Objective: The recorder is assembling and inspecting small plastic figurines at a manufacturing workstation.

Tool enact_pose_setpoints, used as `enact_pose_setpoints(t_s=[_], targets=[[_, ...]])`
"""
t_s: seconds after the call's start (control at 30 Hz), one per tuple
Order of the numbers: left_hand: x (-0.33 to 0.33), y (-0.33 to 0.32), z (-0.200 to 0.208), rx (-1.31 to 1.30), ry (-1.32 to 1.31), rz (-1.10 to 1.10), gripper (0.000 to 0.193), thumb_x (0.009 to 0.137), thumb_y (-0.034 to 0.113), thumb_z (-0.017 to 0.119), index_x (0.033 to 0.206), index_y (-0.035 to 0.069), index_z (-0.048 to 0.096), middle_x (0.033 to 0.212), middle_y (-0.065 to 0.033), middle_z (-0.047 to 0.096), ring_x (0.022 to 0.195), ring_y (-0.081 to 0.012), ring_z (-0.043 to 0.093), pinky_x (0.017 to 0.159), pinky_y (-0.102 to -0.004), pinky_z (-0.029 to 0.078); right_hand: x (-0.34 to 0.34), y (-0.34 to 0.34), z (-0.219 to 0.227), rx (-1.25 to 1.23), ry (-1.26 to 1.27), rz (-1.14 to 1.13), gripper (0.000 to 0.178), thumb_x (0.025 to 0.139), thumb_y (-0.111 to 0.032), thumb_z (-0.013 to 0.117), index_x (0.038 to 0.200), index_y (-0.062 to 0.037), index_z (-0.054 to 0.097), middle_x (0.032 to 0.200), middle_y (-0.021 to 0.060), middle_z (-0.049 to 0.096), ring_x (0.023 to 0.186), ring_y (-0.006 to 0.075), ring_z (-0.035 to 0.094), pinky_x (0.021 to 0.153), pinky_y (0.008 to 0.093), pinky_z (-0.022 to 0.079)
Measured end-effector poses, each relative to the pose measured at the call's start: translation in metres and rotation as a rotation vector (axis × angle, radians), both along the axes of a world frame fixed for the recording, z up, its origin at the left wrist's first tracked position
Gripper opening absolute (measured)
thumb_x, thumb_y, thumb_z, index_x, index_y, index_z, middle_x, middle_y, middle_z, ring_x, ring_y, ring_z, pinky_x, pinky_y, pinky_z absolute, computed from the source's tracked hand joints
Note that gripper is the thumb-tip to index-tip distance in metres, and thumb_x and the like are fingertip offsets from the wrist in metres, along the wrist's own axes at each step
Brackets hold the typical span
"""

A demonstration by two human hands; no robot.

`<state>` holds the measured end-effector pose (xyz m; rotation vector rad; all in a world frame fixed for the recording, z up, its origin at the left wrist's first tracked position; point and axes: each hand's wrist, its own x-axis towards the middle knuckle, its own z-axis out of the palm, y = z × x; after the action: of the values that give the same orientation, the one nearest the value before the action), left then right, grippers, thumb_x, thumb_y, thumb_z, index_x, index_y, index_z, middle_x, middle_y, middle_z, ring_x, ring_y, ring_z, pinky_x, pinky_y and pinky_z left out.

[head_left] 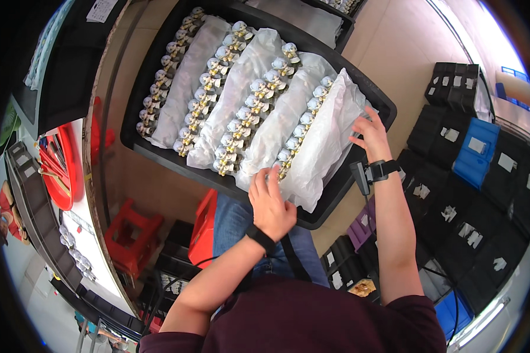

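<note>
A large black tray lies before me with several slanting rows of small figurines that have pale blue-white heads and yellow details. Strips of crinkled white sheeting lie between the rows. My left hand reaches over the near rim, fingers stretched out, its fingertips at the near end of the rightmost row and the edge of the last white sheet. At that sheet's far right end is my right hand, fingers apart and slightly bent, beside the sheet's edge. Neither hand visibly grips anything.
Stacked black crates with paper labels and a blue crate stand on the right. A red stool is on the floor at left, beside a white worktable with a red basin. Another black tray lies beyond.
</note>
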<state>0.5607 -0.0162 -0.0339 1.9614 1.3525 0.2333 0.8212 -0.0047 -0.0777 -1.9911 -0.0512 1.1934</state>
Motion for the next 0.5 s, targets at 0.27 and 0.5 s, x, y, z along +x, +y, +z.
enact_pose_setpoints(t_s=[0.27,0.5], targets=[[0.025,-0.025,-0.021,0.252,0.171,-1.003,0.046,0.08,0.015,0.042,0.122,-0.004,0.043,0.132,-0.0165,0.034,0.117,-0.0318,0.036,0.098,-0.0437,0.03,-0.019,0.021,-0.016,-0.047,0.062,0.076,0.063,0.081,-0.026,0.056,0.136,-0.0132,0.027,0.131,0.0113,0.035,0.115,0.0281,0.039,0.086,0.0475,0.042],[0.018,-0.026,-0.048,0.177,0.528,-1.053,0.048,0.081,0.02,0.041,0.122,-0.005,0.043,0.131,-0.0222,0.034,0.12,-0.0346,0.029,0.096,-0.044,0.027,-0.018,0.031,-0.033,0.058,0.223,0.006,0.066,0.082,-0.041,0.052,0.137,-0.0175,0.024,0.133,0.0071,0.032,0.114,0.0273,0.037,0.086,0.0496,0.036]])
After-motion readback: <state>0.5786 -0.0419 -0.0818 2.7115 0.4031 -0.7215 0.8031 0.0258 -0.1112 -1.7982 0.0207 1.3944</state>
